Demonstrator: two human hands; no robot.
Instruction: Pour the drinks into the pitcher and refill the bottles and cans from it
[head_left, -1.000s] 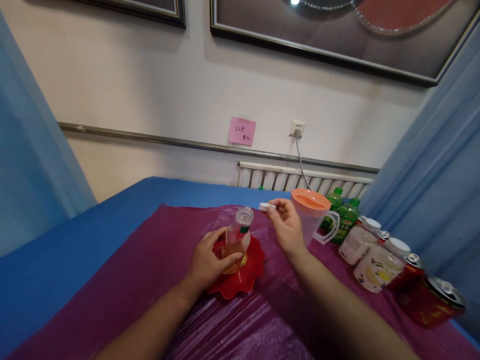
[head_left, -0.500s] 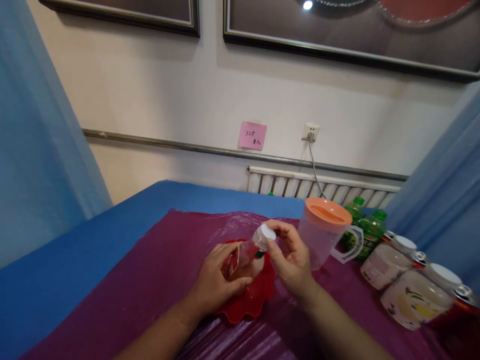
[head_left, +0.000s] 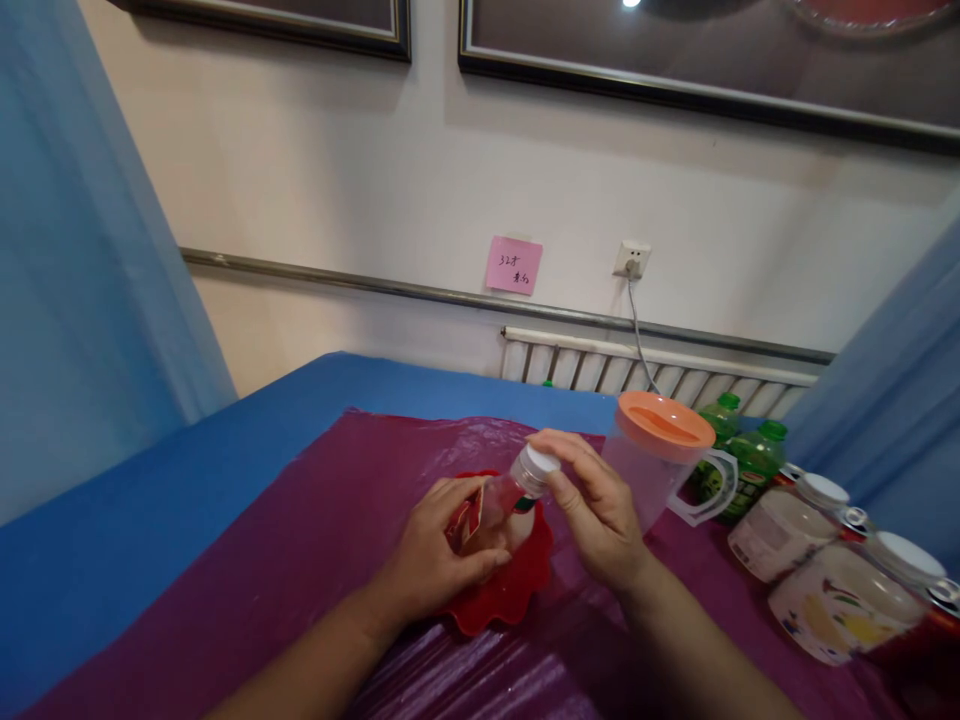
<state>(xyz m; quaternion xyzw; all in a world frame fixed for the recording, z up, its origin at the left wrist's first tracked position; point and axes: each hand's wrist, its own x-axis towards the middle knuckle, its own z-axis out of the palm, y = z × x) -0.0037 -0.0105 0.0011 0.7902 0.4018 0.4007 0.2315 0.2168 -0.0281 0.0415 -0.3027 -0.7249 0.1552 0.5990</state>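
A clear bottle with a red label leans to the upper right over a red scalloped dish. My left hand is closed around its body, hiding part of the label. At the top of the neck is a white cap. My right hand pinches this cap, fingers on its far side and thumb on its near side. Several pale items seem to show behind the bottle in the dish, but I cannot make out what they are.
A clear jug with an orange lid stands right of my right hand. Beyond it are two green bottles, jars with white lids and red cans. A purple plastic sheet covers the blue table.
The view has shifted slightly, so the scene sits a little further right. Both hands keep their hold on the bottle, and my right fingers have shifted slightly at the cap.
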